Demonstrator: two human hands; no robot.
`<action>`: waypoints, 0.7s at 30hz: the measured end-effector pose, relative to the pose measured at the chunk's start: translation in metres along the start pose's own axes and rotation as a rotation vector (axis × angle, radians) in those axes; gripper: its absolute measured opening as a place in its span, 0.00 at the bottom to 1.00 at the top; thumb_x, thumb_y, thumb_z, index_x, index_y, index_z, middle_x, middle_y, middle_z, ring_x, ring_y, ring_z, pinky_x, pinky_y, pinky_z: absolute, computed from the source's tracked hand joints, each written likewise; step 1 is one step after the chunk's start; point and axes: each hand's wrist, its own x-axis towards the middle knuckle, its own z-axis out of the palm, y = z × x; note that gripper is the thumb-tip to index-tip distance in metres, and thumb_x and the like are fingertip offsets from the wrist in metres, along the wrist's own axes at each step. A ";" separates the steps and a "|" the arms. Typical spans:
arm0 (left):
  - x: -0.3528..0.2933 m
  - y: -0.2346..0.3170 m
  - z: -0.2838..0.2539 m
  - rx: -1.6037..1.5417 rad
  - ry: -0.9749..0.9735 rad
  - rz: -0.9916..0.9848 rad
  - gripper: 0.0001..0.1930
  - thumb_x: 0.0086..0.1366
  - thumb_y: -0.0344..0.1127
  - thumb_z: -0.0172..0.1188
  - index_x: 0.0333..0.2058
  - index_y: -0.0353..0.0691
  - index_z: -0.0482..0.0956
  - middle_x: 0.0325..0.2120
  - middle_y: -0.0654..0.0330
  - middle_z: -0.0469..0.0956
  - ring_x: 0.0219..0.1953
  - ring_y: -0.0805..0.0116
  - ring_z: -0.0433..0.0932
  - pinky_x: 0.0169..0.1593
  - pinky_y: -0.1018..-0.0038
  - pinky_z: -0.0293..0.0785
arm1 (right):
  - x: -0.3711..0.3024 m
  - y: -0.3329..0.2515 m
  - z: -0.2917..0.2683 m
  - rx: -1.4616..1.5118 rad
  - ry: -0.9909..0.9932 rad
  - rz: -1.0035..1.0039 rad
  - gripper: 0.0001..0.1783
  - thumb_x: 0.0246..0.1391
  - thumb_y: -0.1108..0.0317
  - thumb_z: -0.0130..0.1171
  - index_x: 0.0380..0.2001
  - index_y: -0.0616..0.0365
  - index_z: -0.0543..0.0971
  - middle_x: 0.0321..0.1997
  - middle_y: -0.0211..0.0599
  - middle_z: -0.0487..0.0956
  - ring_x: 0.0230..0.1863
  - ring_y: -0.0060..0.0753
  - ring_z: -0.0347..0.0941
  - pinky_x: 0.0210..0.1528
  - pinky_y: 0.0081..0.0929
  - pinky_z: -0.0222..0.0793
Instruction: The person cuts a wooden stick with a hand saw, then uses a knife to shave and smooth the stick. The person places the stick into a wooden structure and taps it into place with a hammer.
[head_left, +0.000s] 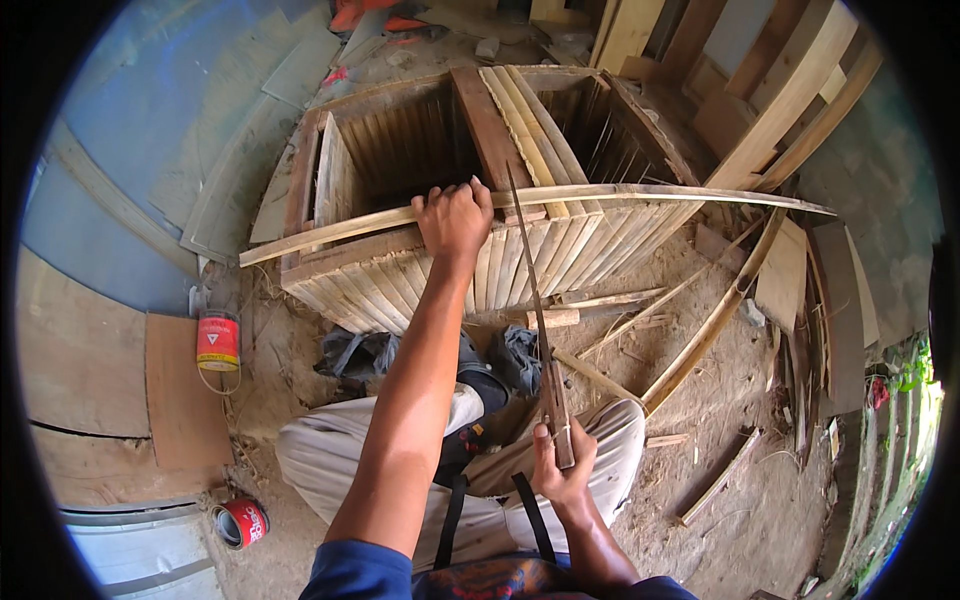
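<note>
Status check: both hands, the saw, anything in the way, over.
Left hand holding wooden strip across slatted box. Right hand gripping saw, blade crossing strip. Possible obstruction: box beneath blade.

A red and yellow can [218, 335] sits at the left, just beside a brown board [188, 395] — a second red can [252, 522] is below. Pale timber [785, 95] leans at the upper right. A wood scrap [719, 478] lies on the dirt floor [735, 550] — a slatted fence [897, 440] edges the right side.
</note>
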 end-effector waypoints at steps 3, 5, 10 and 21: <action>0.000 -0.002 0.003 -0.014 0.060 0.017 0.21 0.65 0.42 0.50 0.15 0.43 0.81 0.20 0.57 0.82 0.29 0.59 0.79 0.42 0.61 0.65 | 0.002 -0.002 -0.003 0.013 -0.020 0.019 0.11 0.59 0.68 0.57 0.26 0.65 0.73 0.14 0.31 0.73 0.17 0.18 0.70 0.19 0.22 0.63; -0.001 -0.003 0.006 -0.025 0.031 0.010 0.21 0.65 0.42 0.50 0.15 0.43 0.81 0.20 0.57 0.82 0.28 0.60 0.79 0.41 0.61 0.65 | -0.003 -0.005 -0.007 -0.001 -0.018 0.005 0.12 0.59 0.68 0.57 0.26 0.65 0.73 0.14 0.32 0.73 0.16 0.19 0.69 0.19 0.22 0.62; -0.003 -0.002 0.006 -0.022 0.080 0.027 0.20 0.64 0.41 0.51 0.15 0.43 0.81 0.20 0.57 0.82 0.27 0.60 0.78 0.40 0.62 0.65 | -0.006 -0.015 -0.002 0.010 -0.016 0.038 0.12 0.59 0.68 0.56 0.27 0.67 0.73 0.14 0.30 0.72 0.18 0.16 0.69 0.19 0.20 0.60; 0.000 -0.003 0.006 -0.032 0.096 0.030 0.19 0.63 0.40 0.53 0.13 0.44 0.79 0.17 0.58 0.81 0.25 0.60 0.78 0.39 0.60 0.65 | 0.012 -0.014 -0.013 0.017 -0.052 0.043 0.10 0.60 0.67 0.56 0.30 0.66 0.75 0.16 0.30 0.73 0.20 0.16 0.67 0.21 0.21 0.62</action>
